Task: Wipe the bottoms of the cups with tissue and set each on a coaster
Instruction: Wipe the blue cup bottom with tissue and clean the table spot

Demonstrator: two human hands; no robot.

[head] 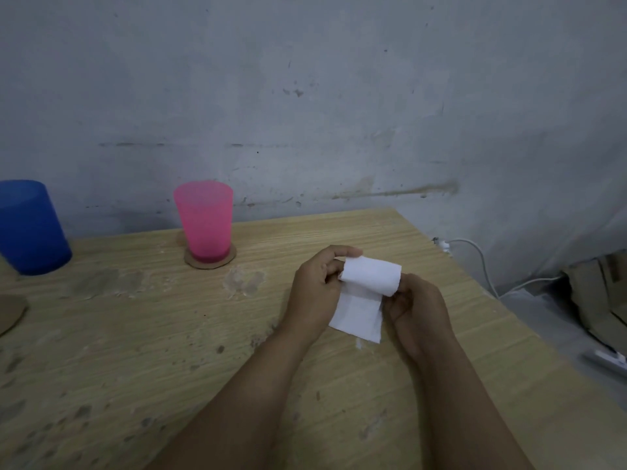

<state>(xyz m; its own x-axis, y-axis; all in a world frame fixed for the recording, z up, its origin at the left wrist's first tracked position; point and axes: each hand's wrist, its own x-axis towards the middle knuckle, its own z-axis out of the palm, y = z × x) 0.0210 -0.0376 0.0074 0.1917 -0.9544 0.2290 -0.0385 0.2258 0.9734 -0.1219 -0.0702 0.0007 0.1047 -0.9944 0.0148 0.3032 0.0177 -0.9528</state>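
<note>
Both hands meet over the table (339, 385), well to the right of the pink cup (205, 223) and nearer the camera. The left hand (314, 293) pinches one end of the tissue (364, 296) between thumb and curled fingers; the right hand (419, 308) grips the other end with fingers curled under it. Between them the upper part of the tissue is rolled or folded over, and a loose flap hangs down to the table or just above it; the view does not settle which.

The pink cup stands upright on a round coaster (210, 261), so that cup looks done. Left of it, apart, the blue cup (32, 228) stands on the bare table, seemingly mouth down. A second coaster (10, 313) lies in front of the blue cup, at the frame's left edge, with nothing on it.

The tissue is thin, soft and very light. It will crumple and may tear if pulled hard, so it is best folded into a pad and held by the folded bulk, not by a single edge. The blue cup looks like smooth, light plastic, stiff enough to grip around its wall with one hand while the other presses the pad flat against its base. A loose grip could let it slip or tip.
</note>
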